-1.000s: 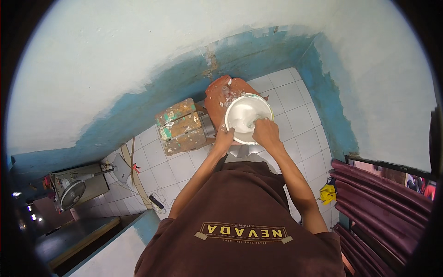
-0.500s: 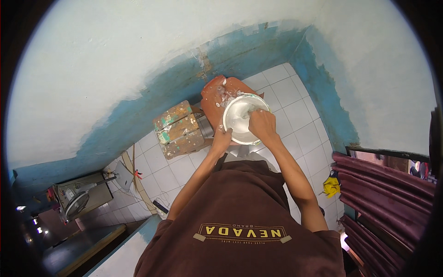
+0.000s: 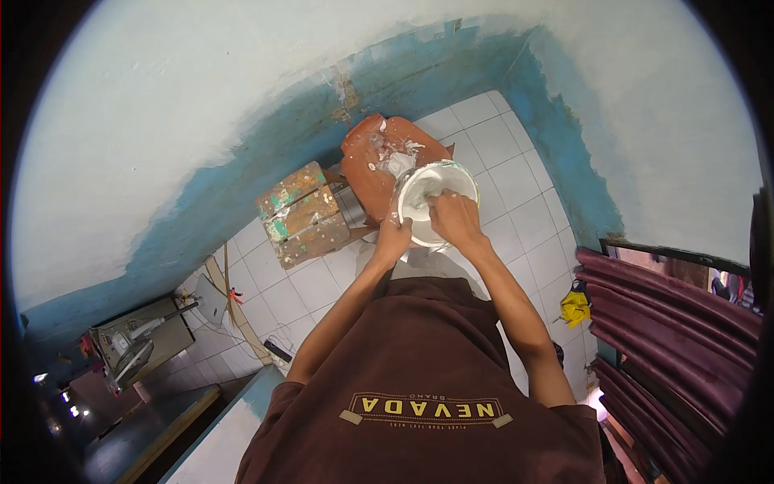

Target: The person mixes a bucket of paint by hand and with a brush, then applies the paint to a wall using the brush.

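Observation:
A white bucket (image 3: 420, 231) with a paint-smeared rim is held up in front of me. Whitish, wet-looking stuff coats its inside. My left hand (image 3: 394, 235) grips the near left side of the rim, the thumb lying over the edge. Over the bucket's right half, my right hand (image 3: 456, 219) is closed with its fingers reaching in. What those fingers hold, if anything, is hidden behind the hand. Just beyond the bucket stands an orange plastic chair (image 3: 367, 173), spattered with white, and a whitish crumpled piece (image 3: 401, 164) lies on it.
Left of the chair stands a paint-stained wooden stool (image 3: 302, 218) on white floor tiles (image 3: 520, 198). Half-painted blue and white walls meet in the far right corner. A fan (image 3: 129, 355) is at the left, and a maroon curtain (image 3: 661, 302) and yellow cloth (image 3: 575, 309) are at the right.
My right hand has shifted left within the bucket. The bucket has moved right relative to the chair and tilted slightly, uncovering more of the seat. My left hand keeps its hold on the rim.

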Motion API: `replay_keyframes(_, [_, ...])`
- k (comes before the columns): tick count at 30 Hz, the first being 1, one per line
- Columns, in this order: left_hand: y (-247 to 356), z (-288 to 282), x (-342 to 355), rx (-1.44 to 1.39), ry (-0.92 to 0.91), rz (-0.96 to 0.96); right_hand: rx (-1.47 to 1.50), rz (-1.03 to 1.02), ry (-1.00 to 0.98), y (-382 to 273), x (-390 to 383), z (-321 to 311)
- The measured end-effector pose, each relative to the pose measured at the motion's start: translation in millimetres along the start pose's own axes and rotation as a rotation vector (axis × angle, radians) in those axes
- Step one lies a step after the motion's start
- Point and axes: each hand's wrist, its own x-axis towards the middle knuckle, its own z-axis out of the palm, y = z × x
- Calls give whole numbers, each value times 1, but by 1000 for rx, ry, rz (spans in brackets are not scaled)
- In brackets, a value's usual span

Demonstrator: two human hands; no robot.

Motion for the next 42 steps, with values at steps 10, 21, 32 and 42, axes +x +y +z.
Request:
replay_keyframes(10, [15, 32, 25, -72, -121, -22, -54, 138, 28, 41, -31, -10])
replay_keyframes(21, [45, 90, 57, 62, -381, -36, 48, 308, 364, 91, -48, -52])
replay_keyframes(32, [58, 142, 107, 91, -461, -95, 161, 347, 312, 123, -48, -54])
replay_keyframes(42, [86, 196, 211, 10, -440, -209, 5, 582, 309, 238, 33, -111])
